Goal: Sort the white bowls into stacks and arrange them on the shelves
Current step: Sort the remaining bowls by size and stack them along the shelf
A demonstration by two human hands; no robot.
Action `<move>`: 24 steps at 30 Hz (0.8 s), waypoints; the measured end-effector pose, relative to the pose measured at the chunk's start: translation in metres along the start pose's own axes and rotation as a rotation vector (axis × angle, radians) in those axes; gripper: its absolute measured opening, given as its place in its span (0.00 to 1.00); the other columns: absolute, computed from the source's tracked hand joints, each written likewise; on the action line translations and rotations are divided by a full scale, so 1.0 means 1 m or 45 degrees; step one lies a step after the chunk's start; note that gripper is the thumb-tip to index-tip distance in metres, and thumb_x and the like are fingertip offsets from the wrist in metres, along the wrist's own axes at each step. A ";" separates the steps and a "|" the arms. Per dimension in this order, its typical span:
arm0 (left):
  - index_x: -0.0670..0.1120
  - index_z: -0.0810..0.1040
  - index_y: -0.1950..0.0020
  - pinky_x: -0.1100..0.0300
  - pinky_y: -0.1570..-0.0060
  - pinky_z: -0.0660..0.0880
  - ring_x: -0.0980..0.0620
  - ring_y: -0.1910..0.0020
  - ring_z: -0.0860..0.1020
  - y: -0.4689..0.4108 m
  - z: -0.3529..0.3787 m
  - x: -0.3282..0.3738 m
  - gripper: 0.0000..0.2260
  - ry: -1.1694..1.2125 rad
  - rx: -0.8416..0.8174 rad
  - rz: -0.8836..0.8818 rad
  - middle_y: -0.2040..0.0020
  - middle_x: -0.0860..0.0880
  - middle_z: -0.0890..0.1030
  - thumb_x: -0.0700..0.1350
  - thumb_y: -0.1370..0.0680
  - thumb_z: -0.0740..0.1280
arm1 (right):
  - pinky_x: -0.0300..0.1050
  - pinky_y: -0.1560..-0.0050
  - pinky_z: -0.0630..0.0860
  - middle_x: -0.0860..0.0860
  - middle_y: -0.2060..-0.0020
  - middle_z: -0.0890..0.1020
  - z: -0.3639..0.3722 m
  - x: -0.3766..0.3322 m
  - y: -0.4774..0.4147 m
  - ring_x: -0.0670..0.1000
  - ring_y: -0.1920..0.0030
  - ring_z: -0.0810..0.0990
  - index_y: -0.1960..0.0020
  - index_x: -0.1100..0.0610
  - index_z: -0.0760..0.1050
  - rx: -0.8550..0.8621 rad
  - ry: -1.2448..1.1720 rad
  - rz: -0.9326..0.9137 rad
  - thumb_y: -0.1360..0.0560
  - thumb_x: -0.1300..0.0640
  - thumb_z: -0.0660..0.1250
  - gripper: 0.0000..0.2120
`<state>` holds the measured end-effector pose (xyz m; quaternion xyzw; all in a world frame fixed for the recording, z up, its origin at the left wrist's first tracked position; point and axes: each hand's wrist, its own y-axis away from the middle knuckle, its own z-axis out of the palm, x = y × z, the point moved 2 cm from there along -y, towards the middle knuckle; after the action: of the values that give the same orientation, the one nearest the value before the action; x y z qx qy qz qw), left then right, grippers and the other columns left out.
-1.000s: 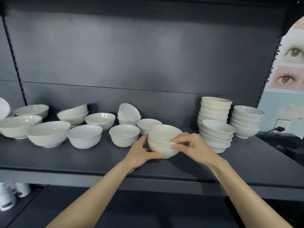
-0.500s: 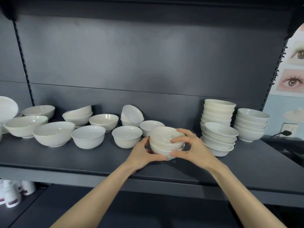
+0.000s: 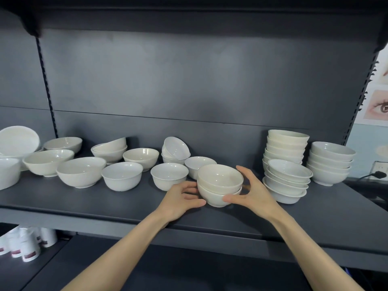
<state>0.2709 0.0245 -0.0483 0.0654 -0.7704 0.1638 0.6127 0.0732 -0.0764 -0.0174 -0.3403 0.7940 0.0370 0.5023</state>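
A stack of two white bowls (image 3: 219, 181) stands on the dark shelf (image 3: 105, 204) near its middle. My left hand (image 3: 180, 198) holds the lower bowl from the left with curled fingers. My right hand (image 3: 252, 192) curves round the stack's right side, thumb against the lower bowl. Several loose white bowls spread leftward, the nearest a small bowl (image 3: 169, 175). To the right stand three stacks: a tall stack (image 3: 286, 148), a leaning front stack (image 3: 287, 181) and a far-right stack (image 3: 331, 164).
A tilted bowl (image 3: 175, 149) sits inside another behind the small ones. Larger bowls (image 3: 80, 171) fill the shelf's left end. White bottles (image 3: 27, 246) stand on the lower shelf at left. A plugged cable (image 3: 375, 175) lies beyond the right end.
My right hand has slid from the top bowl's rim down to the stack's side. My left hand stays at the lower bowl. The view has shifted slightly.
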 end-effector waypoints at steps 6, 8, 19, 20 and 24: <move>0.47 0.75 0.40 0.67 0.54 0.78 0.51 0.51 0.83 -0.002 0.010 0.003 0.20 0.035 0.005 0.003 0.45 0.48 0.81 0.38 0.30 0.75 | 0.44 0.37 0.72 0.46 0.38 0.74 -0.005 0.003 -0.001 0.48 0.38 0.74 0.25 0.49 0.57 0.035 0.001 0.043 0.41 0.55 0.82 0.51; 0.48 0.76 0.41 0.67 0.55 0.77 0.51 0.50 0.83 -0.006 0.016 0.004 0.18 0.047 -0.015 0.008 0.44 0.47 0.81 0.37 0.28 0.74 | 0.42 0.40 0.71 0.46 0.38 0.74 -0.011 0.003 0.000 0.49 0.39 0.74 0.25 0.51 0.57 0.062 0.009 0.049 0.40 0.56 0.82 0.51; 0.43 0.76 0.37 0.64 0.54 0.78 0.56 0.51 0.78 -0.026 0.040 0.009 0.15 -0.038 0.038 0.017 0.47 0.50 0.81 0.40 0.23 0.69 | 0.41 0.45 0.71 0.49 0.41 0.73 -0.026 0.012 -0.010 0.51 0.43 0.75 0.30 0.55 0.64 0.061 0.165 0.139 0.37 0.51 0.80 0.42; 0.44 0.76 0.38 0.64 0.54 0.78 0.56 0.51 0.78 -0.025 0.040 0.011 0.14 -0.067 0.035 0.024 0.47 0.50 0.81 0.40 0.23 0.69 | 0.40 0.46 0.70 0.49 0.40 0.73 -0.027 0.010 -0.009 0.51 0.43 0.74 0.30 0.55 0.64 0.048 0.188 0.137 0.37 0.51 0.80 0.41; 0.44 0.78 0.39 0.61 0.43 0.76 0.55 0.43 0.79 -0.019 0.033 0.018 0.13 -0.279 0.020 0.098 0.44 0.50 0.82 0.42 0.23 0.69 | 0.42 0.35 0.64 0.54 0.27 0.63 -0.028 0.001 -0.008 0.52 0.30 0.65 0.30 0.55 0.66 0.012 0.361 0.060 0.35 0.49 0.79 0.38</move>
<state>0.2415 -0.0030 -0.0342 0.0578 -0.8333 0.1850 0.5177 0.0563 -0.0947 -0.0026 -0.3209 0.8650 -0.0035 0.3856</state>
